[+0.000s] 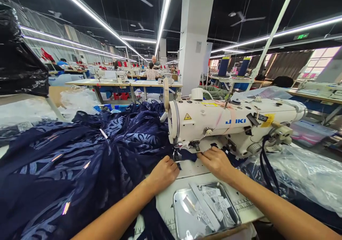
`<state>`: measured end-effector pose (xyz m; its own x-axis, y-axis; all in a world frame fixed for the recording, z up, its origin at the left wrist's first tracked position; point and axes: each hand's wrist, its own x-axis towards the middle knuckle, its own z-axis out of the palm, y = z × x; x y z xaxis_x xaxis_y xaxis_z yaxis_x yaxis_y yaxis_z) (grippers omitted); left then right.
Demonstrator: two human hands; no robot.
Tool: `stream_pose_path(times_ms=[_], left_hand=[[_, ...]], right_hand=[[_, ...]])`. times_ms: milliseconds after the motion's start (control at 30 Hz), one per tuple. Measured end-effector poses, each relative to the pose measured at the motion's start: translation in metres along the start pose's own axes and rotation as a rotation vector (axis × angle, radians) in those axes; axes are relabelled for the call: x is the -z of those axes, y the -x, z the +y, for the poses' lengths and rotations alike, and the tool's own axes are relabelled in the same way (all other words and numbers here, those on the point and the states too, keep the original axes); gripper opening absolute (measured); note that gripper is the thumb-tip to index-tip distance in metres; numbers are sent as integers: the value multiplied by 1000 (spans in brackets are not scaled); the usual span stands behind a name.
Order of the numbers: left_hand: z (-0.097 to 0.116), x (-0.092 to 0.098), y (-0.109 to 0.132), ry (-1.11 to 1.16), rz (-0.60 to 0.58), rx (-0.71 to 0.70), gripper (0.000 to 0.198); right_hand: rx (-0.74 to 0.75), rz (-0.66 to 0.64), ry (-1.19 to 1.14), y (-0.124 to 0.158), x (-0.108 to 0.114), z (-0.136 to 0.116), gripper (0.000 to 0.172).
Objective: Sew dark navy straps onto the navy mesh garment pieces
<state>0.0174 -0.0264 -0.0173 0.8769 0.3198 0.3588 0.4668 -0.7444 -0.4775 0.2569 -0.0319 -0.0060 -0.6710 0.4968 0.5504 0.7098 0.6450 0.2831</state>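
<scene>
A white JUKI sewing machine (197, 120) stands in front of me. Patterned navy fabric (80, 161) is heaped to its left, and a narrow part of it runs under the presser foot (176, 155). Just left of and below the foot, my left hand (163, 173) is closed on the fabric, its fingertips partly hidden. On the other side of the needle, my right hand (216, 161) pinches a navy piece of fabric against the machine bed. Below both hands sits a shiny metal tray (184, 231) holding several white printed labels (211, 211).
Clear plastic bags (310, 176) lie on the right, beside a hanging navy strip (267, 165). Navy thread cones (223, 67) stand behind the machine. A black plastic-wrapped bundle (21, 58) juts in at left. Farther back are worktables (133, 82), a pillar (196, 37) and other people.
</scene>
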Motion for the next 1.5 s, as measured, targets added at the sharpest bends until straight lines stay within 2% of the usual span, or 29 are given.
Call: stream_pose_path(times_ms=[67,167,267,367,533,667,800,933,1167,1333,1500], left_hand=[[1,3,3,-8,-13,7,21],[2,5,8,-24,-21,14,19],[3,7,10,-40,-19,12,17],[3,7,10,-38,-29,15,16],[4,9,10,-24,-39,27,16],[4,7,11,-28,-25,20,16],[3,6,11,-32,6,20,18],[3,5,11,-41,52,34,20],[4,5,10,-58,125,90,23],[4,4,7,-55,130,90,24],[3,0,5,-40,93,72,23]], right_hand=[[132,-45,-32,-6,-6,-4,30],[167,-118,-3,-11,-15,-2,29],[71,-88,-24,-15,-18,-7,27],[-59,-80,-146,-23,-17,-25,21],[-246,-223,-191,-44,-20,-58,4],[-260,-301,-180,-48,-24,-60,6],[-259,-337,-296,-45,-24,-51,13],[-331,-303,-457,-43,-28,-45,16],[-545,-140,-752,-42,-41,-48,20],[-585,-40,-873,-41,-49,-52,20],[-596,-8,-922,-41,-52,-52,20]])
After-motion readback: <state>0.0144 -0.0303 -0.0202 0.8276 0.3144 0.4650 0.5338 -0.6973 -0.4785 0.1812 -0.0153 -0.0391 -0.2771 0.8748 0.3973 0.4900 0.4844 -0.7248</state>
